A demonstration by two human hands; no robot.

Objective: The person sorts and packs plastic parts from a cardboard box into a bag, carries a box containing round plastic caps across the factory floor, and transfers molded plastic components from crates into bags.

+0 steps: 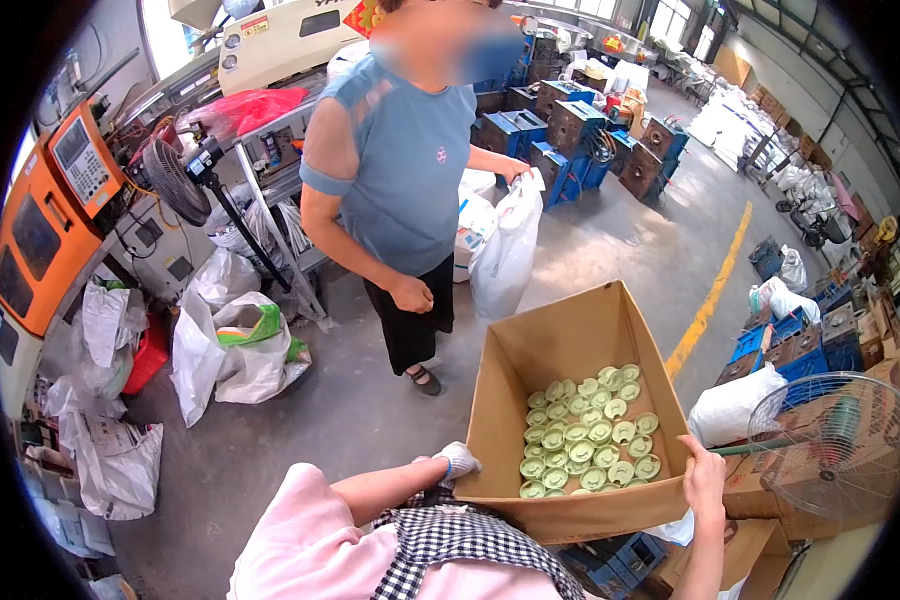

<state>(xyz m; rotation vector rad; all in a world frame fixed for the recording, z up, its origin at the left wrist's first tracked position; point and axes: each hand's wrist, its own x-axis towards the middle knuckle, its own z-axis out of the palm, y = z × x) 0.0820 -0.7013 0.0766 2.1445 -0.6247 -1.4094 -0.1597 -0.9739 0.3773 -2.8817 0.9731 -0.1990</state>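
Observation:
An open cardboard box (555, 350) is held in front of my body, tilted so that its inside shows. Many small round pale-green plastic parts (576, 433), shaped like lids, lie in one layer over its bottom. My left hand (459, 461), in a whitish glove, is at the near left corner of the box; its fingertips are partly hidden. On the near right corner, my bare right hand (705, 478) has its fingers wrapped over the rim. Below the box, a black-and-white checked apron (470, 545) covers my front.
Facing me, a person (400, 180) holds a white plastic bag (508, 250). White sacks (235, 350), a black fan (175, 180) and an orange machine (45, 235) stand left. A wire-guarded fan (835, 440) is at right. Blue metal moulds (575, 140) stand behind.

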